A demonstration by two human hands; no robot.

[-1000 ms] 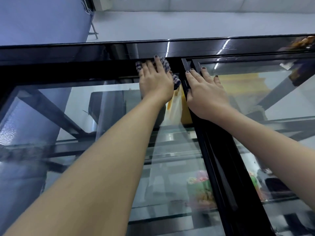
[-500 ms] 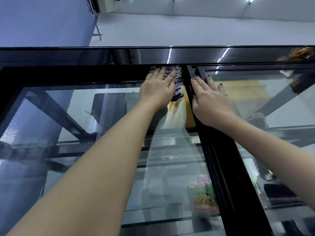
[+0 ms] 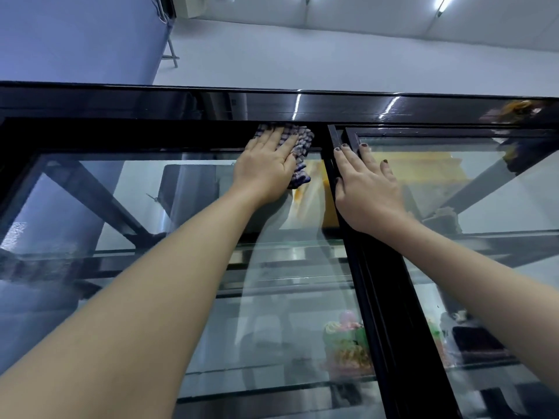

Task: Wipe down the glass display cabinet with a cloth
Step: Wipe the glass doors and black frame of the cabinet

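- Cloth: checked blue-and-white weave, soft, bunched in folds. Sits at top edge of the left glass pane, right by the black centre post, partly over the black top frame.
- Left hand: flat, fingers spread, palm pressing cloth onto glass & frame. Not clenched; it pins the cloth rather than grips it.
- Right hand: open & empty, laid flat w/ fingers on the centre post and edge of the right pane, looks like a brace.
- Step in hand, my read: wiping the upper strip of left pane where glass meets frame.
- To do it well: keep even palm pressure, run cloth into the corner at the post, then overlap strokes downward so no streaks are left. Bunched folds may skip spots; flattening cloth would help. Bare right fingers on the glass prob. leave prints, so wipe there after.
- Glass display cabinet: clear, hard, smooth panes w/ reflections; glossy black frame, straight rectangular bars, shows ceiling-light glare.
- Inside: glass shelves, a colourful blurred item low near the post; can't tell what it is.
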